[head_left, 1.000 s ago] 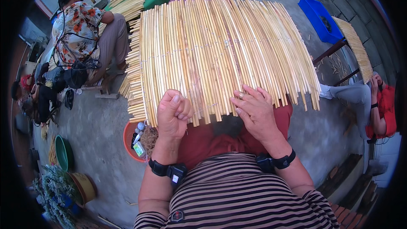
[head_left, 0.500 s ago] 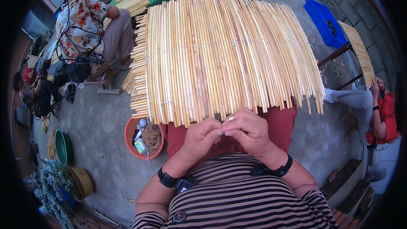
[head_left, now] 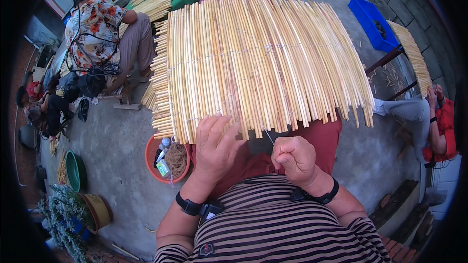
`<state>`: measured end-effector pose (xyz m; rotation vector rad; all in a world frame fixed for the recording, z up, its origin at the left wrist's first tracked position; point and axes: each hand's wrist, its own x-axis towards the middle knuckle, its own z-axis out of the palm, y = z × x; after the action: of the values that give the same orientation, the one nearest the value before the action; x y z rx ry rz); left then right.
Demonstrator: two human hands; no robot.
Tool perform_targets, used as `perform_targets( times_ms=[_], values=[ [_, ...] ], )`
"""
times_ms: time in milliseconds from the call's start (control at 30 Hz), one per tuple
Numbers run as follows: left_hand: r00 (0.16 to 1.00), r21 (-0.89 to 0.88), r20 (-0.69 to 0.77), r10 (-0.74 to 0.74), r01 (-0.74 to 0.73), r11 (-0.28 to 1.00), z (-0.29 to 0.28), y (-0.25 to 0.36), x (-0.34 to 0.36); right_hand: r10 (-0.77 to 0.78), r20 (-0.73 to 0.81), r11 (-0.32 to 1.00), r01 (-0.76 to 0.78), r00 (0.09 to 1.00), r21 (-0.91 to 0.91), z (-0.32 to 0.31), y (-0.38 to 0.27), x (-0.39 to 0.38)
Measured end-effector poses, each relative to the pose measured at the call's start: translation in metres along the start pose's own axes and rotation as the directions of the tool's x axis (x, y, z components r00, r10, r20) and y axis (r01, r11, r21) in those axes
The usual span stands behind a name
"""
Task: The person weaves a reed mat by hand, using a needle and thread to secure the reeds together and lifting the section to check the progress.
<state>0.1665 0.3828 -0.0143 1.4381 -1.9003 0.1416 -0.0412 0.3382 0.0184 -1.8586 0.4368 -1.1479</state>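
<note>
A wide mat of pale straw-coloured reed stalks [head_left: 263,63] lies before me, with rows of thin thread stitching running across it. My left hand [head_left: 217,146] rests at its near edge, fingers stretched out over the stalk ends and holding nothing. Below that edge, to the right, my right hand [head_left: 295,158] is closed in a fist. A short length of thin pale thread [head_left: 269,138] runs taut from the mat's edge to this fist. Whether a needle is also inside the fist cannot be seen.
An orange basin [head_left: 150,160] with brown fibre and small items stands left of my knees. One person [head_left: 97,39] sits at the far left; another in red [head_left: 441,131] handles a smaller reed mat [head_left: 412,51] at right. A blue crate [head_left: 373,24] lies beyond.
My hands were together below the mat's edge, fingertips pinched. Now they are apart: the left has moved up-left onto the stalks and opened, the right slightly down and right, drawing thread taut.
</note>
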Motion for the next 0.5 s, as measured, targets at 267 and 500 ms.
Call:
perform_targets(
  times_ms=[267,500],
  values=[
    [0.999,0.028,0.04,0.017,-0.018,0.999,0.015,-0.004,-0.008,-0.213,0.12,0.967,0.227,0.97,-0.114,-0.003,-0.006,0.01],
    [0.996,0.107,0.005,0.088,-0.088,0.99,0.017,-0.011,-0.006,-0.16,0.15,0.985,0.169,0.976,-0.046,0.009,-0.006,0.007]
  ],
)
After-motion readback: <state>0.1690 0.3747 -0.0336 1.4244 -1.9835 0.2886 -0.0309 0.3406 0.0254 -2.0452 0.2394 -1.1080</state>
